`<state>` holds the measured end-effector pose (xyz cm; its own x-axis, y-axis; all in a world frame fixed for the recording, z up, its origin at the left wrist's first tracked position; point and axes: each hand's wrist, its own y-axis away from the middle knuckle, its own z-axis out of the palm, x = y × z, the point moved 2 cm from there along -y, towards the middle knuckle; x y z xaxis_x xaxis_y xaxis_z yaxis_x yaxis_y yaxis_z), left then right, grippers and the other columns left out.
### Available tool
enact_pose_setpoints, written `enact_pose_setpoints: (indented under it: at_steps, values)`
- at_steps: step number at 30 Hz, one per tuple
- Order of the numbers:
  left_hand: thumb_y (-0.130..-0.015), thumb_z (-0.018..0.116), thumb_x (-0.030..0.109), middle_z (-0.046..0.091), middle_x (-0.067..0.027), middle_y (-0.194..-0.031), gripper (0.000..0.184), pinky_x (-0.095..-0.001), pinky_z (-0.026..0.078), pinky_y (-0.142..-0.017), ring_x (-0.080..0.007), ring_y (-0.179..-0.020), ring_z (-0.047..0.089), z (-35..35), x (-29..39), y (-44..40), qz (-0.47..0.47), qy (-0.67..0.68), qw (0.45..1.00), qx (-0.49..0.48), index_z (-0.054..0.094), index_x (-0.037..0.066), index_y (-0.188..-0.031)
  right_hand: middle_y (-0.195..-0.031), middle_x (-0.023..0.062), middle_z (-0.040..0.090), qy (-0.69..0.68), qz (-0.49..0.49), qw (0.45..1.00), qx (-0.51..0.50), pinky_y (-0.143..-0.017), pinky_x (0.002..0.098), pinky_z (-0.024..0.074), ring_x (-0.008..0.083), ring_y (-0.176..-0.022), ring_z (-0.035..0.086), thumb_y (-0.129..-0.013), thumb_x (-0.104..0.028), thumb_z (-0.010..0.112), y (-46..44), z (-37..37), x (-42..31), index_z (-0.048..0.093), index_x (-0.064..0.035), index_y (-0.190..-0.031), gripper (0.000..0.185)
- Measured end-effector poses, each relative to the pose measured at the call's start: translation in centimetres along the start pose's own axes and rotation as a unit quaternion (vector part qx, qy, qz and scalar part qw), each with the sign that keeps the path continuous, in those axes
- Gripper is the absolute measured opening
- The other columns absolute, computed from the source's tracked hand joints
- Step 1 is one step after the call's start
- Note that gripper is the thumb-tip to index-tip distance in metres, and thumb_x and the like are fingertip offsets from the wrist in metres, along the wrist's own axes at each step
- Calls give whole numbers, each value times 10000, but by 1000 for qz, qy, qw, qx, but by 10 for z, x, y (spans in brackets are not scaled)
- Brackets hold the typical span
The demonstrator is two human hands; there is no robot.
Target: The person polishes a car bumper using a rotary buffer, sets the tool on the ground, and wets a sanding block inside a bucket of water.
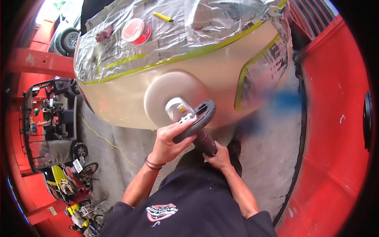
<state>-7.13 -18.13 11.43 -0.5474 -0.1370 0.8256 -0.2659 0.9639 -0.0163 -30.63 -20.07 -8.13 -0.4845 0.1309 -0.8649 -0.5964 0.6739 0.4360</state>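
Note:
A rotary polisher [205,142] lies across the middle of the view, its wide pale pad [158,93] against a beige bumper [118,106]. The pad is blurred, as if spinning. My left hand [167,144], with dark bands at the wrist, is wrapped round the black loop handle [208,114] near the head. Lower down, my right hand [221,157] grips the dark body of the polisher; some of its fingers are hidden beneath. Newspaper and clear plastic [177,37], edged with yellow-green tape [189,53], cover the car above the bumper.
On the covering sit a red-and-white tub [137,31], a yellow cutter-like tool [163,17] and a dark red cloth [104,34]. A yellow cord [104,138] crosses the concrete floor at left. Vehicles and a motorcycle [79,168] stand farther left; a red wall [335,130] rises at right.

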Motion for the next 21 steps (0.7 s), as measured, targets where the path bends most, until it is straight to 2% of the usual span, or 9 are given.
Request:
enact_pose_setpoints:
  at_steps: [2, 3, 5, 6, 8, 11, 16, 21]
  values:
    - [-908, 921, 41, 815, -135, -998, 534, -349, 604, -816, -200, -881, 785, 9, 19, -29, 44, 3, 999, -22, 803, 47, -1429, -1074, 204, 845, -62, -13, 997, 53, -920, 467, 631, 385, -1041, 835, -836, -256, 905, -1, -18, -5, 763, -82, -1279, 496]
    - [-915, 913, 32, 834, -137, -1043, 532, -340, 620, -851, -172, -924, 793, 15, 27, -47, 81, 11, 996, -30, 796, 39, -1434, -1074, 204, 845, -64, -16, 996, 54, -920, 467, 631, 385, -1041, 835, -836, -256, 905, -3, -29, -10, 763, -82, -1279, 496]
    - [-914, 913, 31, 851, -133, -1091, 520, -330, 633, -905, -128, -975, 780, 26, 44, -79, 77, 51, 995, -49, 797, 20, -1420, -1047, 160, 856, -121, -8, 989, 79, -923, 424, 626, 260, -1007, 833, -843, -210, 898, -9, -49, -18, 772, -44, -1299, 502]
    - [-914, 913, 31, 851, -133, -1091, 520, -330, 633, -905, -128, -975, 780, 29, 53, -95, 82, 47, 994, -51, 797, 20, -1420, -1028, 108, 853, -155, -9, 984, 89, -913, 388, 616, 178, -983, 789, -854, -187, 879, -14, -55, -20, 782, -20, -1269, 458]
    - [-914, 908, 33, 866, -126, -1123, 492, -323, 639, -955, -92, -1017, 760, 38, 70, -124, 75, 74, 991, -85, 807, 13, -1395, -1031, 96, 853, -171, -3, 981, 95, -911, 377, 613, 170, -977, 782, -854, -183, 876, -22, -71, -25, 788, -17, -1252, 441]
    - [-919, 897, 35, 872, -115, -1107, 466, -327, 644, -948, -80, -1012, 756, 48, 90, -149, 77, 54, 988, -123, 815, 16, -1378, -1035, 73, 848, -189, 6, 976, 107, -905, 352, 602, 142, -961, 760, -849, -168, 868, -30, -83, -24, 800, -5, -1211, 402]
    - [-924, 882, 27, 862, -142, -1071, 455, -332, 645, -926, -109, -991, 787, 52, 83, -127, 86, 34, 990, -110, 817, 24, -1374, -1073, 94, 858, -225, -9, 970, 91, -936, 357, 608, 143, -1014, 774, -855, -147, 879, -24, -65, -13, 790, 13, -1232, 419]
    - [-918, 876, 13, 849, -187, -1116, 508, -364, 645, -893, -232, -982, 843, 47, 57, -71, 60, 5, 993, -105, 801, 48, -1419, -1129, 97, 863, -211, 11, 976, 54, -982, 369, 608, 159, -1086, 789, -872, -131, 876, -2, -16, 17, 783, 5, -1281, 440]
